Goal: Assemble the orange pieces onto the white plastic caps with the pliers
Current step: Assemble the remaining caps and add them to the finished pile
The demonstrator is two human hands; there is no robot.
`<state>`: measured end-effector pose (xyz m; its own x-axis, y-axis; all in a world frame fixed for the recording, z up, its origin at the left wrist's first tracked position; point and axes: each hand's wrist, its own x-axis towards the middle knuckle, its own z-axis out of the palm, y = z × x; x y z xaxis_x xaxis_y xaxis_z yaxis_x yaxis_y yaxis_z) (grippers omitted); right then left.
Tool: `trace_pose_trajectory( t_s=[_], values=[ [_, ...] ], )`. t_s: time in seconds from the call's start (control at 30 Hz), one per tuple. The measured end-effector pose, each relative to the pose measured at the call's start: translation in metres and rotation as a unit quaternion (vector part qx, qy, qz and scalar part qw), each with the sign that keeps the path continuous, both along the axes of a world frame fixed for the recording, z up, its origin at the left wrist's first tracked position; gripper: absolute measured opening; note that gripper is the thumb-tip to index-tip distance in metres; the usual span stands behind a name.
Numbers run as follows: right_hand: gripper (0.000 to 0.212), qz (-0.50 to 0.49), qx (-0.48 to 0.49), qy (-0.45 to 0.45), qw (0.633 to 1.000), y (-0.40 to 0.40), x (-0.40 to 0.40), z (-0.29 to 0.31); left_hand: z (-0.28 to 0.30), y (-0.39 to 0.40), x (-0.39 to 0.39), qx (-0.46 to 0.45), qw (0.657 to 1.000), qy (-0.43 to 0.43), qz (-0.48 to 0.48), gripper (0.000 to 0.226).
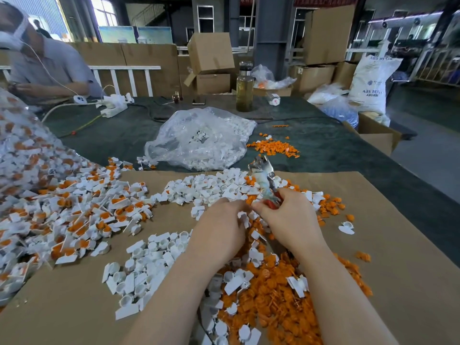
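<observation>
Clear plastic bag (199,138) on the dark tabletop (323,145) holds white plastic caps, and another clear bag (22,150) at far left holds caps already fitted with orange. On the cardboard sheet (398,245), loose white plastic caps (139,265) and orange pieces (273,295) lie heaped. Right hand (291,220) grips the red-handled pliers (266,183), tip raised; left hand (221,227) has fingers curled at the caps, though what they hold cannot be told.

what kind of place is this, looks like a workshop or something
Most likely a factory floor or small assembly workshop. Stacked cardboard boxes and a printed ABS resin sack line the back, and loose white plastic caps and orange pieces are heaped on the cardboard-covered table.
</observation>
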<state>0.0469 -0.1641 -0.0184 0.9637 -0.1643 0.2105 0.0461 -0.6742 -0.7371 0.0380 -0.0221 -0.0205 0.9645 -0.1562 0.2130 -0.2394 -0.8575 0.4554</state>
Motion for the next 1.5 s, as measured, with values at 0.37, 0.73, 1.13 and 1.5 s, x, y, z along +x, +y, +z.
trace_pose_trajectory(
  t_s=[0.37, 0.73, 1.13, 1.5],
  values=[
    [0.011, 0.046, 0.111, -0.011, 0.993, 0.001, 0.001, 0.001, 0.015, 0.020, 0.003, -0.508, 0.835, 0.214, 0.005, 0.026],
    [0.011, 0.071, 0.154, -0.074, 0.983, 0.004, -0.001, 0.004, 0.018, 0.016, 0.004, -0.558, 0.805, 0.189, 0.070, 0.030],
    [0.015, 0.088, 0.183, -0.134, 0.970, 0.010, -0.007, 0.011, 0.022, 0.013, 0.002, -0.657, 0.737, 0.142, 0.076, 0.028],
    [0.009, 0.075, 0.191, -0.128, 0.970, 0.009, -0.004, 0.007, 0.022, 0.012, -0.001, -0.633, 0.768, 0.098, 0.012, 0.012]
  ],
)
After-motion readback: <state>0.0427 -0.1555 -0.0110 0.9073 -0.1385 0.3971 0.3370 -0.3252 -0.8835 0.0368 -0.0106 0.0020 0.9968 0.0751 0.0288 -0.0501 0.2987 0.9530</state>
